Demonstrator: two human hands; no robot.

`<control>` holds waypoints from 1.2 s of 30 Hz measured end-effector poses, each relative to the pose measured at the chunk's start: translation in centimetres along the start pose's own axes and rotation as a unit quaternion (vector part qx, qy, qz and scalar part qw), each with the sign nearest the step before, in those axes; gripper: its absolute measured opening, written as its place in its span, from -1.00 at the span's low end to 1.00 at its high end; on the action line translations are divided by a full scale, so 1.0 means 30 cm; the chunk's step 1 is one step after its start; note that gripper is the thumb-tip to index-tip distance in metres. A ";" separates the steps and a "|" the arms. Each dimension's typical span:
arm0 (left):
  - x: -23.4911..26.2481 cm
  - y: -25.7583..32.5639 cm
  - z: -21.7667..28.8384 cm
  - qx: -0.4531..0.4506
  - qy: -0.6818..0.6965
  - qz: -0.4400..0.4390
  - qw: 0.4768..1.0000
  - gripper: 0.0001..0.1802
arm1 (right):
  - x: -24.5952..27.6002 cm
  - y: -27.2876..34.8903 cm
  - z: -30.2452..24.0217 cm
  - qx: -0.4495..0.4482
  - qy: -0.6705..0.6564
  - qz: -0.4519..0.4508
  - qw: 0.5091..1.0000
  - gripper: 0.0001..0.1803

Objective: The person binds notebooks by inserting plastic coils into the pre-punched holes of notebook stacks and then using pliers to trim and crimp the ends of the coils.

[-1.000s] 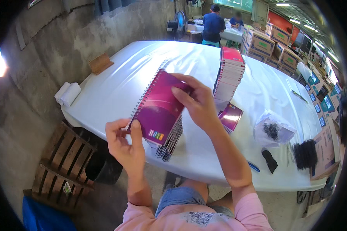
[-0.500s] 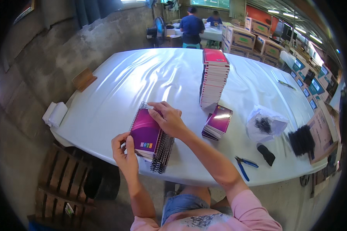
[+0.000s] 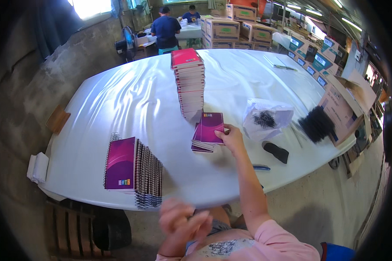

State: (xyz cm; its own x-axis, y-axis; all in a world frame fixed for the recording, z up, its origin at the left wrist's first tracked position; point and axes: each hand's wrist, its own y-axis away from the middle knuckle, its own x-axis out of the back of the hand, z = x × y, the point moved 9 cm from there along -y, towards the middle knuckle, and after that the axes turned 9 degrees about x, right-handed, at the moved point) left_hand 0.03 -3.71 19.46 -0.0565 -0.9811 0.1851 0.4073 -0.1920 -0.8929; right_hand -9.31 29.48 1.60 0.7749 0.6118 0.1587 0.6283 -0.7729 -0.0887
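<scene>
My right hand (image 3: 231,139) grips the edge of a purple notebook (image 3: 212,127), thumb on its cover. That notebook lies on or just above a short stack of notebooks (image 3: 202,145); I cannot tell whether it is lifted. Smeared by motion, my left hand (image 3: 185,221) hangs near the table's front edge, its fingers too blurred to read. To the left sit spiral-bound purple notebooks (image 3: 120,164), with black wire coils (image 3: 149,178) packed along their right side. Behind the short stack rises a tall stack of notebooks (image 3: 190,87) with a red cover on top.
A white paper wrap (image 3: 250,114) holds small dark wire bits. Near it are a black object (image 3: 276,152), a blue-handled tool (image 3: 261,167) partly behind my forearm, and a black bristly bundle (image 3: 316,124) beside an open carton (image 3: 340,114). Two people work at a far table.
Both hands have left the spiral-bound notebooks. My right hand has reached across to the short stack and gripped a notebook; my left has drawn back toward me. The view has swung right.
</scene>
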 end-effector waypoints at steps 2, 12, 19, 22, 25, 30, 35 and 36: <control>-0.114 -0.007 -0.073 0.083 0.017 -0.063 0.994 -0.81 | 0.030 -0.028 -0.008 0.041 0.083 -0.015 0.996 -0.43; -0.384 0.052 -0.144 0.091 -0.088 -0.147 0.981 -0.52 | 0.093 0.361 -0.327 0.338 0.161 -0.136 0.917 -0.62; -0.587 0.372 -0.240 0.123 -0.188 -0.278 0.934 -0.40 | 0.258 0.490 -0.191 0.409 0.181 -0.305 0.841 -0.57; -0.605 0.332 -0.239 0.101 -0.220 -0.238 0.941 -0.51 | 0.683 0.223 -0.089 0.133 0.152 -0.069 0.977 -0.68; -0.640 0.268 -0.240 0.102 -0.204 -0.214 0.950 -0.53 | 1.092 -0.002 0.002 0.202 0.359 0.224 0.883 -0.69; -0.616 0.248 -0.267 0.110 -0.222 -0.201 0.948 -0.55 | 1.085 -0.237 0.228 0.113 0.538 0.079 0.832 -0.60; -0.555 0.228 -0.247 0.124 -0.195 -0.178 0.957 -0.58 | 1.125 -0.229 0.148 0.253 0.646 0.127 0.709 -0.56; -0.552 0.242 -0.258 0.133 -0.201 -0.187 0.952 -0.58 | 1.135 -0.216 0.130 0.280 0.672 0.134 0.673 -0.55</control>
State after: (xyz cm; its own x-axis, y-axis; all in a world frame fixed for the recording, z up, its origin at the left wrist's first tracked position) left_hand -3.13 10.96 6.72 0.0888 -0.7465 0.6594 0.6470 -0.4601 -0.6080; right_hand 13.26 55.99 3.76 0.3401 -0.5314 0.7758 0.6973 -0.4110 -0.5872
